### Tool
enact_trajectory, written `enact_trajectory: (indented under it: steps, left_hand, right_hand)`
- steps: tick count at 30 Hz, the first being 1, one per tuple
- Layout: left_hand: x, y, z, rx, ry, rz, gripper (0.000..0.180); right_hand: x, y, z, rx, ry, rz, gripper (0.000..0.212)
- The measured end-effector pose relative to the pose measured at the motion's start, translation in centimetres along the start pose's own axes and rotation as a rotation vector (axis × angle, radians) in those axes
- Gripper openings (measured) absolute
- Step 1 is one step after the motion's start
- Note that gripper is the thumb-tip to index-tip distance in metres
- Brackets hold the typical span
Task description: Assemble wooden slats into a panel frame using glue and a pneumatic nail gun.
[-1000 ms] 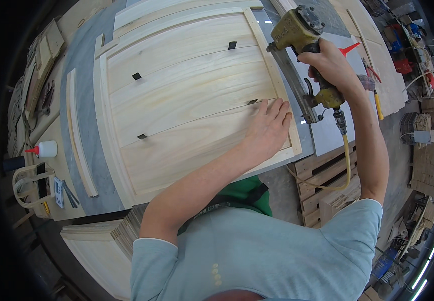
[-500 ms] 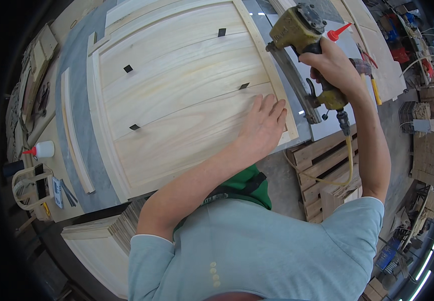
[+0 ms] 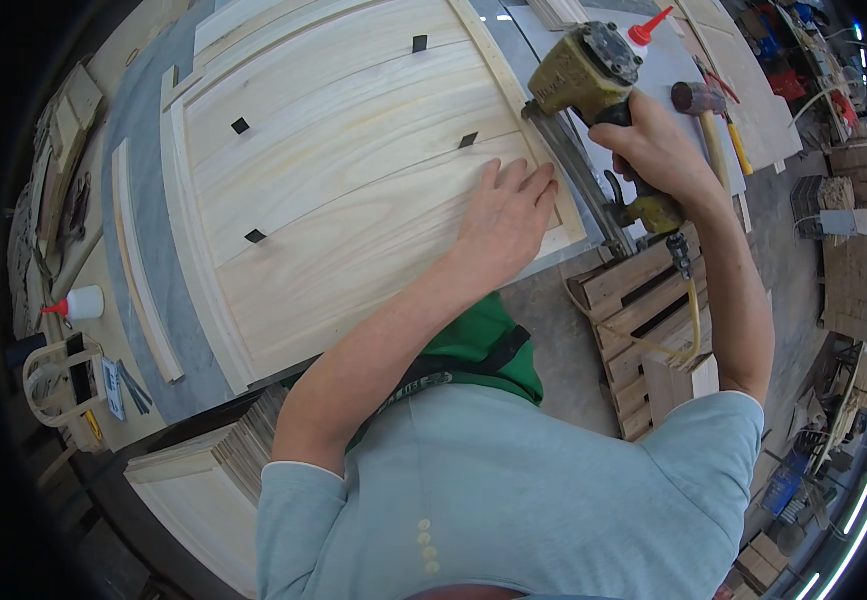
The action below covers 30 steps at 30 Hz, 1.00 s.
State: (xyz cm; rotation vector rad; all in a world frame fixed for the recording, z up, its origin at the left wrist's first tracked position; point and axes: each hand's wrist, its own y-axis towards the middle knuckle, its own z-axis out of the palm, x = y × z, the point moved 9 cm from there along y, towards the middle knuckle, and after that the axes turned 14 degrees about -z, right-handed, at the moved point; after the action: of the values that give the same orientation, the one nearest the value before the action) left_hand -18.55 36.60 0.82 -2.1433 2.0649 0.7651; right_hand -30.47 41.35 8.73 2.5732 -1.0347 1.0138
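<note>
A pale wooden panel (image 3: pixel 323 285) made of boards lies on the bench inside a thin raised wooden frame (image 3: pixel 500 80). Several small black pieces (image 3: pixel 255 236) stick up along its board seams. My left hand (image 3: pixel 506 215) rests flat near the panel's right end, fingers stretched toward the frame. In my right hand (image 3: pixel 658 150) is a worn olive-coloured air nail gun (image 3: pixel 585 75), gripped by its handle. Its nose is at the right strip of the frame; whether it touches cannot be told. A yellowish air hose (image 3: pixel 695 320) hangs from the handle's end.
Right of the panel are a mallet (image 3: pixel 698 97), yellow-handled pliers (image 3: pixel 738 148) and a red-tipped glue bottle (image 3: pixel 643 32). Loose strips (image 3: pixel 143 262), another glue bottle (image 3: pixel 84 303) and a basket (image 3: pixel 45 375) sit at left. A wooden pallet (image 3: pixel 625 290) stands below the bench's right end.
The nail gun has come slightly down and left, its nose nearer the frame's right strip. The panel and bench sit a little further up and left in view. My left hand remains on the panel.
</note>
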Motion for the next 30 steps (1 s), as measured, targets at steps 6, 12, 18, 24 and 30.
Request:
enact_trajectory:
  steps: [6, 12, 18, 24, 30]
  left_hand:
    - [-0.1, -0.6, 0.1, -0.014, 0.016, 0.000, 0.040]
    - [0.2, -1.0, 0.2, -0.062, 0.055, 0.022, 0.040]
    - [0.8, -1.0, 0.6, 0.021, -0.043, -0.010, 0.045]
    - [0.9, -1.4, 0.2, -0.091, -0.038, 0.014, 0.042]
    - [1.5, -1.6, 0.9, -0.006, -0.098, -0.033, 0.046]
  right_hand:
    - [-0.6, -3.1, -1.3, -0.042, 0.052, 0.017, 0.030]
    - [-1.3, -5.4, -1.1, -0.032, 0.053, 0.087, 0.032]
    - [-1.5, -5.8, -0.1, -0.009, 0.041, 0.097, 0.028]
    - [-1.0, -6.0, -0.1, -0.046, 0.014, 0.021, 0.030]
    - [-1.8, -9.8, -1.4, -0.064, 0.062, 0.157, 0.027]
